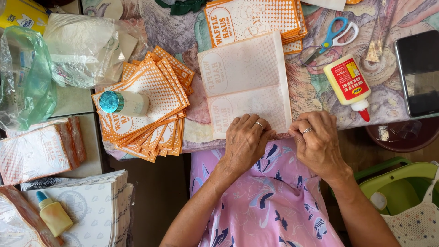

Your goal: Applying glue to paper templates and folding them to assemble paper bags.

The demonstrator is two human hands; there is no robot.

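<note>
A pale sheet of printed paper [247, 77], folded with its orange dotted print showing through faintly, lies on the table in front of me. My left hand [244, 142] presses its near edge with fingers bent down, a ring on one finger. My right hand [315, 142] pinches the same edge at the sheet's near right corner, also wearing a ring. Both hands rest at the table's front edge above my pink patterned lap.
A fanned pile of orange printed bags [151, 110] with a teal-capped bottle [123, 103] lies left. Another orange stack [256, 18] sits behind. A white glue bottle [350, 84], blue scissors [334, 39], a dark tablet [418, 73] are right; plastic bags [55, 55] and paper stacks [41, 153] left.
</note>
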